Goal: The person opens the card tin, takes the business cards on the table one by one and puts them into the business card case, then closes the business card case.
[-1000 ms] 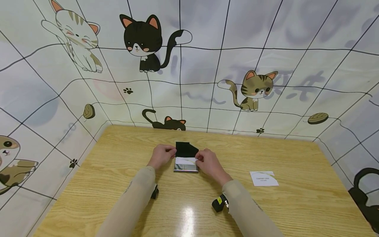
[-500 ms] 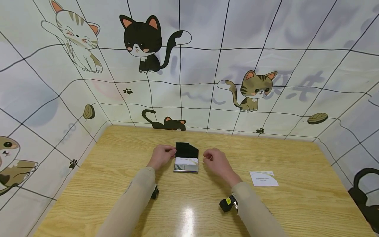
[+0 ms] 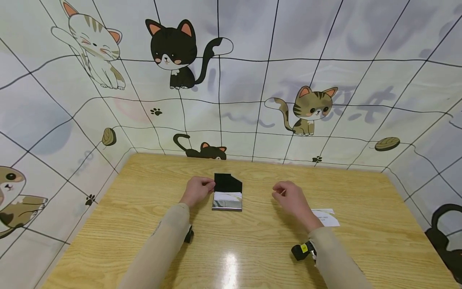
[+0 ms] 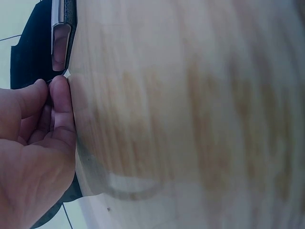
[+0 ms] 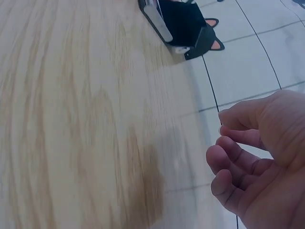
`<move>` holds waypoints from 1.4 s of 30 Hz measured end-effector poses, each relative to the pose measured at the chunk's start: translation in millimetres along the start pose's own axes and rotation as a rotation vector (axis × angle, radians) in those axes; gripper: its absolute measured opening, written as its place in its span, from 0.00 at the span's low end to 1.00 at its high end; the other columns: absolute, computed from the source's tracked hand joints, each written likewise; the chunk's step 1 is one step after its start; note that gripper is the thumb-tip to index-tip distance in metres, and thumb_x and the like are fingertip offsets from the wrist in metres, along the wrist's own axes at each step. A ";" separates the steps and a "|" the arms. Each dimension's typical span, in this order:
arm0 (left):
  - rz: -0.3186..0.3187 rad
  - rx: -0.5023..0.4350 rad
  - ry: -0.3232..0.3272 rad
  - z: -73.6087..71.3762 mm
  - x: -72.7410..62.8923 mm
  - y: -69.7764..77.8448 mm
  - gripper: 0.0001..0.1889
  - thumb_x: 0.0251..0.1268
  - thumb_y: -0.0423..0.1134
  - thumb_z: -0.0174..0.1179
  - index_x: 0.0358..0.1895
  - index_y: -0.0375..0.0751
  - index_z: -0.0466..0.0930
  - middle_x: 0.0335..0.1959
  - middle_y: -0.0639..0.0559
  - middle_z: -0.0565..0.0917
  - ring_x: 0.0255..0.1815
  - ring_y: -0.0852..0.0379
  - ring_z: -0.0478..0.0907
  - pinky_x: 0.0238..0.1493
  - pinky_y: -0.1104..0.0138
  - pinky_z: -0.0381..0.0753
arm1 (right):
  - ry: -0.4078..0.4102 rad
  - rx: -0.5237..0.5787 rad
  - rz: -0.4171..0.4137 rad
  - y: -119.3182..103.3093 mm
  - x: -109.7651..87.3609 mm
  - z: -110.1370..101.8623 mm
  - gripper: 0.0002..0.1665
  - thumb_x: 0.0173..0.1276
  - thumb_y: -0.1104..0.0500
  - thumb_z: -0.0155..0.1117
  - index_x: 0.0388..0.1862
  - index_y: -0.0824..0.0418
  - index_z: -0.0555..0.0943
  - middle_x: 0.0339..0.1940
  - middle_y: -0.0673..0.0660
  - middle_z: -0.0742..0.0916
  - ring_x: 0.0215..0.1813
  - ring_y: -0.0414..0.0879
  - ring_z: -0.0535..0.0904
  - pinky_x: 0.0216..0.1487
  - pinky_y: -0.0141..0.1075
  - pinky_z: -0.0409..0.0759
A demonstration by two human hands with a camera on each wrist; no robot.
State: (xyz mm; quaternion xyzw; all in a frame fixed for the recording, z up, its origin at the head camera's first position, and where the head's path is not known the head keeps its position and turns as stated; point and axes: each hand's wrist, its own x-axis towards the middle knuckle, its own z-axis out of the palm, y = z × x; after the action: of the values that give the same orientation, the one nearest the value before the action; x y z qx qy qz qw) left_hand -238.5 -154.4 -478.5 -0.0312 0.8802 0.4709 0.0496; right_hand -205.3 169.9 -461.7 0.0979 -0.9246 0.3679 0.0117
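Observation:
A business card case (image 3: pixel 226 204) lies on the table with its lid (image 3: pixel 228 184) raised, the black inside showing. Its lower half is shiny metal, and a white card (image 3: pixel 227 196) sits in it. My left hand (image 3: pixel 196 189) pinches the left edge of the lid between thumb and forefinger; in the left wrist view the fingertips meet at the dark lid (image 4: pixel 31 52). To the right of the case, apart from it, my right hand (image 3: pixel 291 198) is over the table, fingers loosely bent and holding nothing. A loose business card (image 3: pixel 327 218) lies beyond it, partly hidden by the right wrist.
The wooden table (image 3: pixel 231 241) runs back to a wall (image 3: pixel 238 80) hung with cat-printed sheeting. Black straps with small devices (image 3: pixel 302 251) are worn at both wrists.
My right hand has let go of the case and moved right, towards the loose card, now covering part of it. My left hand keeps its place at the lid.

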 end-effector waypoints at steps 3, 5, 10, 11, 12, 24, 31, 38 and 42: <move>-0.011 0.003 0.002 0.5 0.6 -0.2 0.10 0.75 0.35 0.63 0.50 0.33 0.90 0.36 0.46 0.91 0.37 0.57 0.87 0.45 0.64 0.85 | 0.013 -0.013 0.004 8.2 -3.8 -8.6 0.10 0.72 0.65 0.65 0.48 0.69 0.85 0.41 0.61 0.85 0.40 0.53 0.82 0.42 0.48 0.82; -0.018 0.000 0.002 0.7 1.3 -0.3 0.11 0.75 0.35 0.63 0.50 0.33 0.90 0.36 0.46 0.91 0.38 0.57 0.87 0.45 0.65 0.85 | 0.020 -0.025 0.010 13.0 -6.7 -14.5 0.11 0.72 0.64 0.65 0.48 0.70 0.85 0.42 0.62 0.85 0.41 0.54 0.82 0.43 0.49 0.83; -0.016 -0.016 -0.008 1.2 3.1 -0.1 0.11 0.75 0.35 0.63 0.51 0.33 0.89 0.38 0.45 0.91 0.38 0.56 0.88 0.46 0.64 0.85 | 0.022 -0.079 0.044 25.8 -14.1 -30.5 0.14 0.71 0.63 0.67 0.50 0.71 0.84 0.43 0.65 0.85 0.42 0.57 0.83 0.43 0.52 0.83; -0.018 -0.020 -0.009 0.9 3.3 0.4 0.11 0.75 0.35 0.63 0.52 0.33 0.89 0.39 0.45 0.91 0.38 0.56 0.88 0.46 0.63 0.86 | 0.020 -0.094 0.050 29.0 -15.2 -33.7 0.14 0.71 0.62 0.67 0.50 0.72 0.84 0.44 0.65 0.85 0.43 0.58 0.83 0.43 0.52 0.83; -0.016 -0.024 -0.008 0.6 3.7 0.7 0.11 0.75 0.35 0.63 0.52 0.33 0.89 0.39 0.45 0.91 0.38 0.56 0.88 0.47 0.63 0.86 | 0.016 -0.106 0.057 31.9 -16.8 -36.9 0.15 0.71 0.62 0.67 0.50 0.72 0.83 0.44 0.65 0.85 0.43 0.58 0.83 0.43 0.52 0.83; -0.018 -0.016 -0.010 -1.2 7.1 1.3 0.10 0.75 0.35 0.63 0.50 0.34 0.90 0.38 0.46 0.91 0.38 0.57 0.87 0.46 0.64 0.85 | 0.012 -0.194 0.155 59.0 -34.1 -66.0 0.19 0.67 0.58 0.71 0.47 0.72 0.82 0.43 0.68 0.86 0.45 0.60 0.82 0.44 0.55 0.81; -0.015 0.005 -0.004 -0.9 5.5 0.0 0.11 0.75 0.36 0.63 0.51 0.33 0.89 0.37 0.46 0.91 0.38 0.57 0.87 0.45 0.65 0.84 | -0.005 -0.239 0.196 69.2 -42.6 -74.5 0.26 0.67 0.54 0.72 0.48 0.77 0.79 0.44 0.71 0.84 0.46 0.63 0.80 0.46 0.57 0.80; -0.011 0.016 -0.002 0.4 5.6 -1.4 0.11 0.75 0.35 0.63 0.51 0.33 0.90 0.37 0.46 0.91 0.37 0.57 0.88 0.46 0.64 0.84 | -0.071 -0.294 0.317 72.0 -45.8 -83.4 0.37 0.68 0.48 0.71 0.51 0.83 0.73 0.47 0.78 0.78 0.48 0.66 0.74 0.49 0.58 0.78; -0.012 0.027 -0.003 0.7 5.2 -2.3 0.11 0.75 0.36 0.63 0.50 0.34 0.90 0.35 0.47 0.91 0.37 0.57 0.88 0.46 0.64 0.84 | -0.093 -0.320 0.379 73.7 -48.1 -85.8 0.39 0.66 0.44 0.72 0.45 0.82 0.72 0.47 0.81 0.74 0.41 0.64 0.74 0.41 0.54 0.78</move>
State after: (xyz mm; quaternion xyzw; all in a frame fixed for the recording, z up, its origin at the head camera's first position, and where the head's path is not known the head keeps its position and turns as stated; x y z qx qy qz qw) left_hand -243.4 -155.1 -481.5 -0.0349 0.8862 0.4587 0.0543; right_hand -176.4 289.1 -453.6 -0.0636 -0.9724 0.2077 -0.0849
